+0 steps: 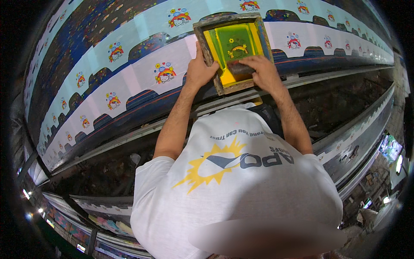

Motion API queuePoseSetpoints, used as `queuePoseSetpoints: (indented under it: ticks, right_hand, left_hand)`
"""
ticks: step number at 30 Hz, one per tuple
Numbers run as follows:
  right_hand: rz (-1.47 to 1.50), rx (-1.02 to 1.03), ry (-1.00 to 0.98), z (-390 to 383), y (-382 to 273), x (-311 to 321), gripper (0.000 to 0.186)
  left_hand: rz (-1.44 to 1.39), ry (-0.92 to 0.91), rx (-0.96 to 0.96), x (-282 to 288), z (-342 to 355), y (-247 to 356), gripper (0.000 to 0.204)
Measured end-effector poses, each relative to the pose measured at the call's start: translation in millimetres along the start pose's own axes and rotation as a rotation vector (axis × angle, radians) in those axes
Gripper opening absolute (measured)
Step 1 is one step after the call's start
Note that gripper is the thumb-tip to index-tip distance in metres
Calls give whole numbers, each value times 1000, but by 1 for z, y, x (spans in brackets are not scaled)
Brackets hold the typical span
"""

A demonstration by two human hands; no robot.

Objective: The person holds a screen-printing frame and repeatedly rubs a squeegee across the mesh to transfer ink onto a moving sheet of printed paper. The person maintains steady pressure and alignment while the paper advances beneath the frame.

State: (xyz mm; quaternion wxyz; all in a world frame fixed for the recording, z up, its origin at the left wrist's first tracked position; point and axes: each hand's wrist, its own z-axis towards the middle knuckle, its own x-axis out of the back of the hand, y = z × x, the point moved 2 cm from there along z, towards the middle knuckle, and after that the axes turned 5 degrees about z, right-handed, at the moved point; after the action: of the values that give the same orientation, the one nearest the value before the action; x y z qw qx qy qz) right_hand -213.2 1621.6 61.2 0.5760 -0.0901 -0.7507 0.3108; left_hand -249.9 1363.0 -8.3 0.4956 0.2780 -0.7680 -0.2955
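Note:
A wooden screen-printing frame (228,19) lies on the pale fabric, its green-yellow mesh smeared with yellow ink (228,79). My left hand (201,69) grips the frame's left side, thumb over the rim and fingers along the outer edge. Inside the frame, my right hand (264,72) is closed on a dark squeegee (239,68), which rests across the lower part of the mesh. Above the squeegee, a small cartoon motif (237,49) shows through the mesh.
Long pale fabric strips (138,80) with repeated rainbow cartoon prints (164,73) run along the dark, ink-spotted table (99,28). A metal rail (142,128) edges the table on my side. Behind me stands another long table (345,157) with printed strips.

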Motion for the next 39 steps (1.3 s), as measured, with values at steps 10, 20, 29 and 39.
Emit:
queuePoseSetpoints:
  ticks: [10,20,29,39]
  right_hand:
    - [81,85,80,-32,10,10,65]
    - [-12,58,162,-75,154,96,56]
    - [-1,69,148,-92,223,125,61]
    - [48,138,33,-80,226,149,54]
  left_hand:
    - [62,63,33,0,-3,27,114]
    - [84,139,-127,-115,58,149,115]
    - [-73,80,1,-173,86,191,102]
    - [-125,75,-17,-173,85,193,98]
